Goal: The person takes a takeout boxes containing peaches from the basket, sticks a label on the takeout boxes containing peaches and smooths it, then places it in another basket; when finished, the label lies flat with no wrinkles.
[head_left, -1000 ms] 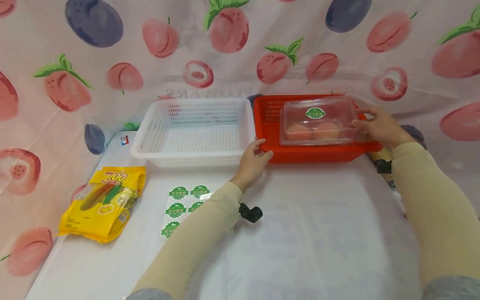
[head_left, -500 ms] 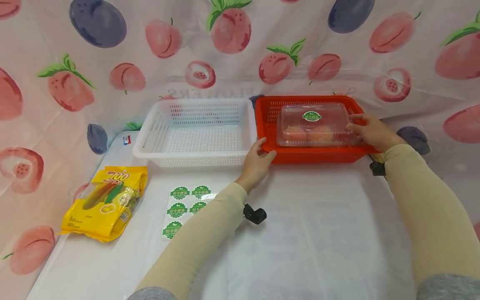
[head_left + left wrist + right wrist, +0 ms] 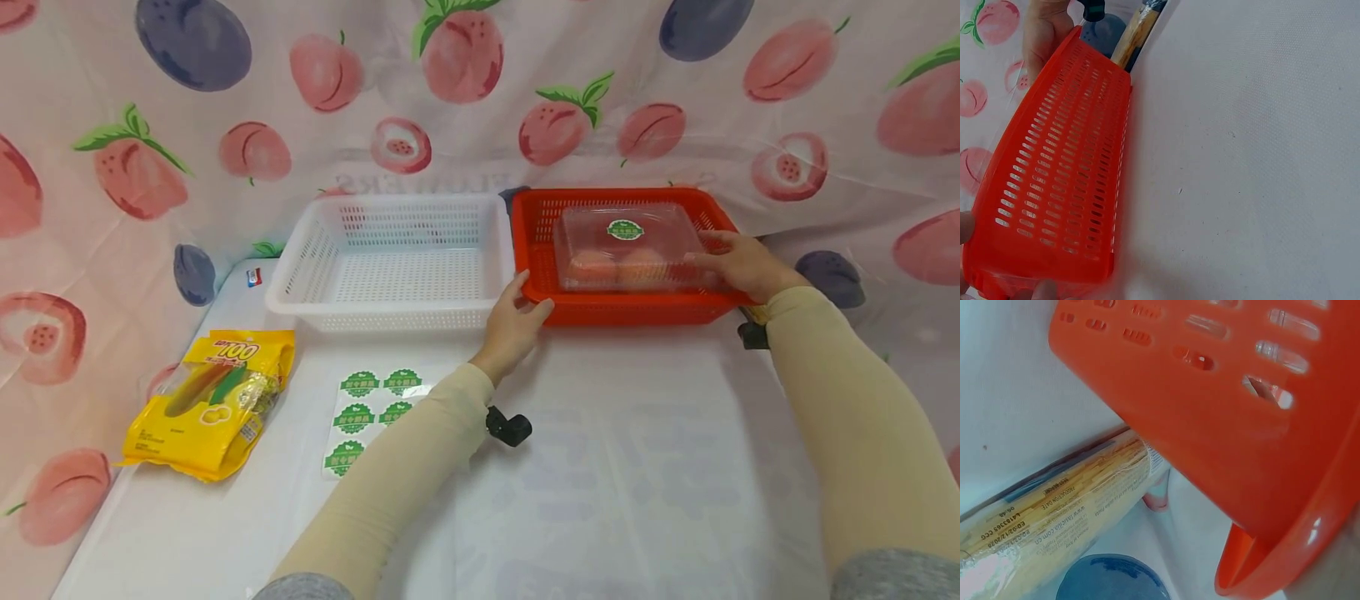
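Observation:
A red plastic basket (image 3: pixel 622 312) stands at the back right of the table. My left hand (image 3: pixel 510 333) grips its front left corner; in the left wrist view the thumb (image 3: pixel 965 226) lies at the rim and fingertips (image 3: pixel 1046 290) show at the lower edge. Inside the basket sits a clear plastic fruit box (image 3: pixel 671 233), lid closed, with round orange-pink fruits in it and a green label (image 3: pixel 625 230) on top. My right hand (image 3: pixel 746 265) reaches over the basket's right rim and holds the box's right end. In the right wrist view the basket wall (image 3: pixel 1210 425) hides the box mostly.
Left of the red basket stands a white perforated basket (image 3: pixel 397 317). A yellow snack bag (image 3: pixel 202 437) lies at the left, and a sheet of green round stickers (image 3: pixel 353 419) near the left forearm. A packet of long yellow strands (image 3: pixel 1072 506) lies beside the red basket's right end.
The clear fruit box has come down and slightly left into the red basket, and my right hand has moved along with it. My left hand keeps its grip on the basket corner.

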`<state>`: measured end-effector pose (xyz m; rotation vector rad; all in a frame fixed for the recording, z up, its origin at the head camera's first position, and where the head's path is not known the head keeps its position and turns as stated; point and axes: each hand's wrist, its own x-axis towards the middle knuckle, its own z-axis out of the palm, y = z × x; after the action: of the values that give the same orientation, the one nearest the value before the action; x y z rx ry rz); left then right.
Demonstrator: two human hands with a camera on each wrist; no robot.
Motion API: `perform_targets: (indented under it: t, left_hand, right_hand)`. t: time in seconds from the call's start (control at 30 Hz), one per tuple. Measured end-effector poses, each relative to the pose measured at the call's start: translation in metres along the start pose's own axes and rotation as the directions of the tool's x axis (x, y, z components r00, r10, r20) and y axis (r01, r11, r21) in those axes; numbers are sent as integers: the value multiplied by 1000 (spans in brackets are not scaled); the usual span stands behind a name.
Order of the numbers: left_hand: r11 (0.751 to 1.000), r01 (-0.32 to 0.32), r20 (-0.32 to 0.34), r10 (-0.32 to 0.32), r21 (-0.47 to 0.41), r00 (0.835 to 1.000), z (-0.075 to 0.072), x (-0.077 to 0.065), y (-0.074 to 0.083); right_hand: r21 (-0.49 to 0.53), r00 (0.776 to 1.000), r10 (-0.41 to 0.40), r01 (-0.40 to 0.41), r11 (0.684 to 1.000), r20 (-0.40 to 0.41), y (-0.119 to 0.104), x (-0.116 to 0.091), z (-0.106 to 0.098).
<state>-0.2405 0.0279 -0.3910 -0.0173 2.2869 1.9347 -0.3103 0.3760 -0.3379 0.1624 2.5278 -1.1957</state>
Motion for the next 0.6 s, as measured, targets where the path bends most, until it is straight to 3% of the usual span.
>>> perform_targets:
  t: [0.13, 0.4, 0.6]
  left_hand:
    - [1000, 7, 4, -7, 10, 1000, 0, 0, 0]
    - [1000, 9, 7, -9, 17, 1000, 0, -1, 1]
    - [999, 23, 18, -24, 29, 1000, -3, -2, 3]
  right_hand:
    - [-10, 1000, 9, -9, 1000, 7, -1, 0, 2]
    - [-136, 1000, 11, -11, 991, 3, -3, 3, 5]
    - [-137, 1000, 3, -4, 991, -2, -4, 5, 6]
